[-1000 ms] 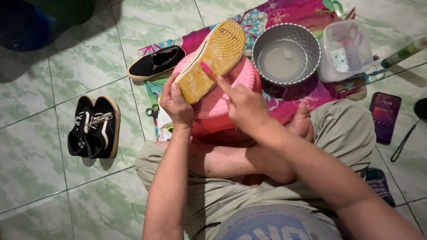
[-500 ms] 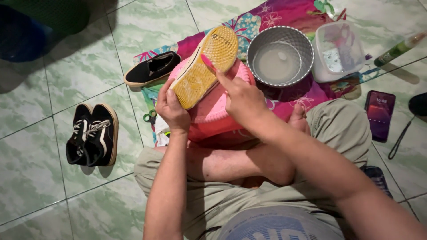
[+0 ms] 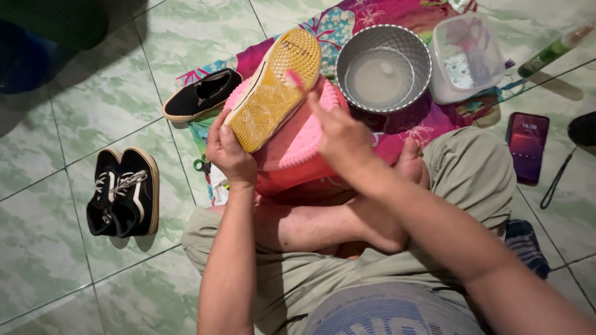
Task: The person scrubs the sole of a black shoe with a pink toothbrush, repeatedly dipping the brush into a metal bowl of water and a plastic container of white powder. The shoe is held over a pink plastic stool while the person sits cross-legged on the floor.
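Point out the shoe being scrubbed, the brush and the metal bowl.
shoe (image 3: pixel 270 93): head view, middle of the yellow sole.
brush (image 3: pixel 293 78): head view, pink head on the sole.
metal bowl (image 3: pixel 347 59): head view, left rim.

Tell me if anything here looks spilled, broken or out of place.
Nothing looks spilled or broken. One oddity: a dark smartphone lies on the bare tile floor close to the grey metal bowl of cloudy water, while the left hand holds a yellow-soled shoe over a pink basin.

arms: bare, no sleeves | shorts: khaki | shirt: grey, blue print | feet: bare
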